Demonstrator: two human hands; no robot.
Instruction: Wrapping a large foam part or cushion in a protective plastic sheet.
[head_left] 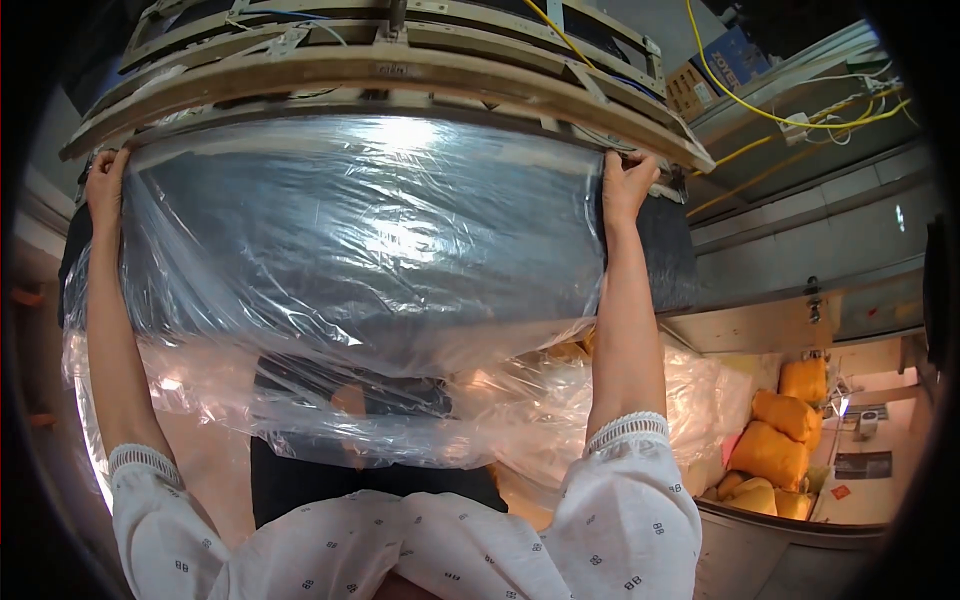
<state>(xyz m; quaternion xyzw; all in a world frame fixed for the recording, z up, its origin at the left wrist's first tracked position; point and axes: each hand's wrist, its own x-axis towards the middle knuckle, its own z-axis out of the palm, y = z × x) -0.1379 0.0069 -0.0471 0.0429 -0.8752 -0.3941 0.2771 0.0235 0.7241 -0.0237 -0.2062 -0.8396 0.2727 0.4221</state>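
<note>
At the far left, the left hand (pixel 105 185) has its thumb and fingers closed together on the upper left corner of the clear plastic film (pixel 380 240), its forearm running down to a white patterned sleeve (pixel 155 500) with an openwork cuff; just above this hand begins a long pale bar (pixel 390 70), part of a slatted frame that curves across to a point just above the other hand; between the two hands the film spreads in a wide sheet, fairly smooth near the bar, creased diagonally on the left hand's side and catching bright glare, with darkness showing through it; below both hands it falls in loose, crumpled folds over the dark trousers (pixel 380 490); to the right, the right hand (pixel 628 185) pinches the film's upper right corner between thumb and fingers; just beside and below that hand, a dark surface (pixel 660 250) shows beyond the film's edge; above and to the right of it are a brown cardboard box (pixel 690 92), a blue box (pixel 738 58) and a looping yellow cable (pixel 760 112); well below and to its right sit stacked orange bundles (pixel 775 450).
</note>
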